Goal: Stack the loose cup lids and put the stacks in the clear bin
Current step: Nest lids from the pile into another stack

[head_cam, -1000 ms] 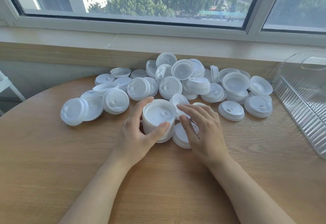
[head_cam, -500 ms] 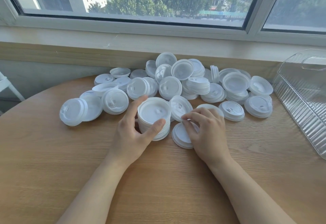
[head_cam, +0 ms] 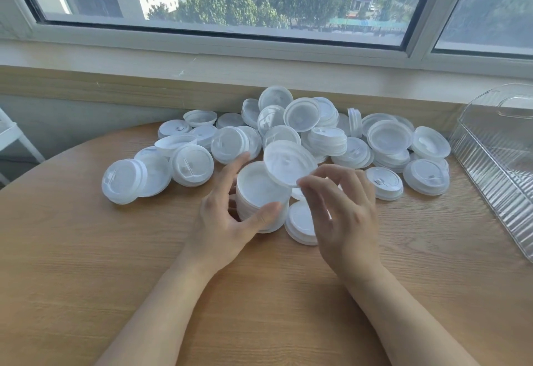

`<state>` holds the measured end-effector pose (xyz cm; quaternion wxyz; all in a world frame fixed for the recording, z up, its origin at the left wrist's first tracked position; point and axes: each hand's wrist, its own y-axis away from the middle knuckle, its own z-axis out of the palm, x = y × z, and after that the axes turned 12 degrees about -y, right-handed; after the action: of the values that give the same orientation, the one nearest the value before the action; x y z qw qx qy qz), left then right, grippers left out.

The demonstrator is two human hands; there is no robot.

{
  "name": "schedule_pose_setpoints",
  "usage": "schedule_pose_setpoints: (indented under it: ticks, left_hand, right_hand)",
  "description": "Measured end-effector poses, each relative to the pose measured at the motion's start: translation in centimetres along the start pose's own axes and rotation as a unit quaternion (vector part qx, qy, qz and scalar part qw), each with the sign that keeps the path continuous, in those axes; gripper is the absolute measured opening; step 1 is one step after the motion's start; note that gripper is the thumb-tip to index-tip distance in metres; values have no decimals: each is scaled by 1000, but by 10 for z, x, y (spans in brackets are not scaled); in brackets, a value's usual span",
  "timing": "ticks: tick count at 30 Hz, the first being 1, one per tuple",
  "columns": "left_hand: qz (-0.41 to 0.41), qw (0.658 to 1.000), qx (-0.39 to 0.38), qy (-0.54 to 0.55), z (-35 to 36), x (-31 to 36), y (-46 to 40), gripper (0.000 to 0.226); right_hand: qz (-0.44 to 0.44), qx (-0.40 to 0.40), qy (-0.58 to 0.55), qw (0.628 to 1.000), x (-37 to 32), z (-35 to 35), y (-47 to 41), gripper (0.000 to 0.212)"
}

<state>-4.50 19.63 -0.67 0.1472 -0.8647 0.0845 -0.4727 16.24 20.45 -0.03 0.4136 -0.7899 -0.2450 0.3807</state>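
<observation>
On the round wooden table (head_cam: 86, 250), near its middle, a short stack of lids (head_cam: 261, 201) is steadied by the left hand (head_cam: 227, 215), whose thumb and fingers are curled round its sides. A single lid (head_cam: 288, 162) is pinched at its lower edge by the fingertips of the right hand (head_cam: 343, 212) and is held tilted just above the stack's open top, not yet seated. Behind and to both sides, the pile of loose lids (head_cam: 317, 134) is spread along the window sill (head_cam: 202, 68); some lids are already nested in small groups, others lie singly, on edge or upside down. A further small stack (head_cam: 301, 225) lies just beside the held one, partly hidden by the right hand. At the far right, the clear bin (head_cam: 501, 149) stands well apart from both hands; no lids can be seen in it.

The stacking step is judged to be in hand, with most of the task remaining. For the next move, the tilted lid must be levelled, centred over the stack and pressed down until nested, while the stack is kept from sliding.
</observation>
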Motion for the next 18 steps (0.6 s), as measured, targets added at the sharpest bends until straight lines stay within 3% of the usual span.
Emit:
schedule_pose_setpoints:
  ticks: [4,8,10,15,18]
  left_hand:
    - [5,1000,-2,6,1,-1,1,95]
    - [8,1000,-3,8,1,-1,1,93]
    - [11,1000,-5,5,2,-1,1,92]
    - [22,999,-14,32,-1,5,2,84]
    - [15,999,-20,32,-2,7,2,77]
  right_hand:
    - [-67,-41,1,997,-8,-1,0,10]
    - [-75,-63,8,995,-11,1,0,9]
    - [-46,-71,-14,996,-13,1,-1,12]
    - [77,-133,-61,986,-11,2,2,49]
    - [105,-155,-63,980,-7,5,3,53]
